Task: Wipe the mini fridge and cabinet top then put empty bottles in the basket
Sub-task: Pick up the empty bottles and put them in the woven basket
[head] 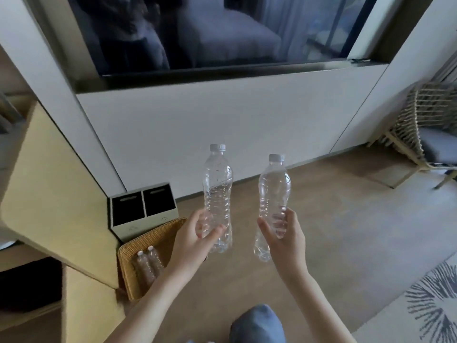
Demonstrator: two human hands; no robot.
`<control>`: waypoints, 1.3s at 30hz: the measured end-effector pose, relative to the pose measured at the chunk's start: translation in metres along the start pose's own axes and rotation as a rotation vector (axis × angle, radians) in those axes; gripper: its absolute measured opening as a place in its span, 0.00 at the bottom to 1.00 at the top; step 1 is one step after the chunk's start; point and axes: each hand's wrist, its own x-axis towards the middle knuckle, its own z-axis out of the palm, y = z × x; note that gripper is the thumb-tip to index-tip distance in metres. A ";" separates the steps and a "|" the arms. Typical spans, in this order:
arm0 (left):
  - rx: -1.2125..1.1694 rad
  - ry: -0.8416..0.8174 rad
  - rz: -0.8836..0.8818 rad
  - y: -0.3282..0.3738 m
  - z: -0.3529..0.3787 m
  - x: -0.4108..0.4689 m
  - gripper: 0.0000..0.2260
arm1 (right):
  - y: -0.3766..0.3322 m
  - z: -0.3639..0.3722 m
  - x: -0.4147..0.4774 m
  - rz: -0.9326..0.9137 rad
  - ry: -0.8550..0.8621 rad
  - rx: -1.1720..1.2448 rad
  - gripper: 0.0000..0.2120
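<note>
The basket [158,231] sits on the floor against the cabinet [49,181], with two bottles [147,264] lying inside it. Just right of the basket and above it, the left hand [195,238] curls its fingers round an upright clear bottle [217,191]. Further right of the basket, the right hand [284,240] grips a second bottle [274,191], also upright and capped.

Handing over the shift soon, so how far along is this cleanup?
Done: two capped bottles lie in the wicker basket. In hand: the left hand grips the left bottle upright, the right hand grips the right bottle; both look empty. Left: dropping those two into the basket. Whether the wiping is finished cannot be told from here.
</note>
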 end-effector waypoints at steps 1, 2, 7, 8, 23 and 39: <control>-0.003 0.026 -0.022 -0.003 0.003 0.009 0.32 | 0.003 0.006 0.017 -0.012 -0.031 -0.001 0.17; -0.004 0.056 -0.040 -0.007 0.007 0.018 0.33 | 0.006 0.012 0.035 -0.024 -0.067 -0.003 0.17; -0.028 0.252 -0.144 -0.015 0.029 0.064 0.33 | 0.018 0.050 0.128 -0.087 -0.317 -0.009 0.20; -0.049 0.294 -0.166 -0.014 0.034 0.073 0.33 | 0.018 0.057 0.145 -0.109 -0.370 -0.015 0.22; -0.108 0.822 -0.487 -0.051 0.007 0.122 0.17 | -0.013 0.214 0.237 -0.193 -0.962 -0.029 0.19; -0.072 0.480 -0.645 -0.292 -0.126 0.211 0.27 | 0.112 0.454 0.168 0.066 -0.894 -0.205 0.18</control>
